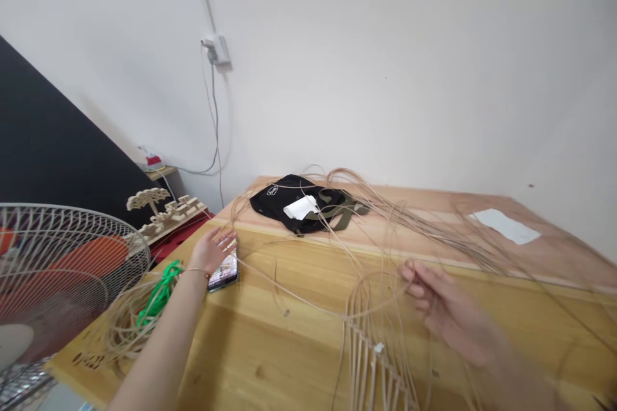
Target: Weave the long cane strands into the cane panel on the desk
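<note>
Rattan strands [370, 353] splayed loose across worktop [270, 347]; left hand [212, 252] open by phone [226, 271]; right hand [448, 311] blurred, grip unclear

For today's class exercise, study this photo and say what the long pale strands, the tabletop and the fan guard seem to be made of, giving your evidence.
The long pale strands look like matte, unpainted rattan or cane, judging by their straw colour and springy curves. The tabletop seems to be varnished pine, with visible grain, knots and a sheen. The fan guard looks like bright plated steel wire, though the finish is hard to confirm.
</note>
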The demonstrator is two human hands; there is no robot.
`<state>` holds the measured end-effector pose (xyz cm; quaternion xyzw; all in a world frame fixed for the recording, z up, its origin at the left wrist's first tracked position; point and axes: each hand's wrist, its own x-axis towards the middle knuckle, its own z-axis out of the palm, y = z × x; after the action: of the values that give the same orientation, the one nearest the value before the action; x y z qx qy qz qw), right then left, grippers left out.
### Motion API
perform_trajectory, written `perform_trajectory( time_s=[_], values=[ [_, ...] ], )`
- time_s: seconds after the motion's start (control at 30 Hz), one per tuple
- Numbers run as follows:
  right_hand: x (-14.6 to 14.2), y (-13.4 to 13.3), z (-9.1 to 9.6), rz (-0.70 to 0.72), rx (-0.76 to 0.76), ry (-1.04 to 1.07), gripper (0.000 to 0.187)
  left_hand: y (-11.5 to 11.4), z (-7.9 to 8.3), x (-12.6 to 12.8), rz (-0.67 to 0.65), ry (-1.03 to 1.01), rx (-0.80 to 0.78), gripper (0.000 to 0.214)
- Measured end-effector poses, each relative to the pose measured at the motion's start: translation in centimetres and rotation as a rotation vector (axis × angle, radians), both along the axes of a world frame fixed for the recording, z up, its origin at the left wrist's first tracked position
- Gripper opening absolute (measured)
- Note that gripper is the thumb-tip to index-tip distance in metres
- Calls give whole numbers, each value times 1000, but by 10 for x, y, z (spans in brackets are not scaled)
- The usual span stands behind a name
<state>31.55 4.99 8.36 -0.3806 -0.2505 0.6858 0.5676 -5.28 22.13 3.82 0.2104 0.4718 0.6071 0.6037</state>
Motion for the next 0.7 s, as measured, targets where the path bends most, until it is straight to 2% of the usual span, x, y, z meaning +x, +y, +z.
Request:
perform_trajectory(
  time_s=[0.13, 0.2, 0.27, 0.37, 0.57, 0.7],
  values=[
    [-40, 32, 85, 152, 253, 3, 16, 3, -9, -8, -61, -91, 30, 20],
    [-61, 52, 121, 138, 362, 16, 12, 4, -12, -11, -84, -141, 43, 23],
    [-77, 72, 147, 85, 424, 36, 12, 5, -15, -15, -83, -175, 51, 27],
    [-94, 99, 165, 31, 476, 68, 23, 7, -18, -18, -58, -217, 69, 31],
    [-124, 140, 169, -7, 526, 103, 25, 15, -21, -19, -36, -291, 93, 30],
    [-146, 162, 180, 3, 583, 114, 26, 20, -26, -17, -40, -321, 80, 27]
  ],
)
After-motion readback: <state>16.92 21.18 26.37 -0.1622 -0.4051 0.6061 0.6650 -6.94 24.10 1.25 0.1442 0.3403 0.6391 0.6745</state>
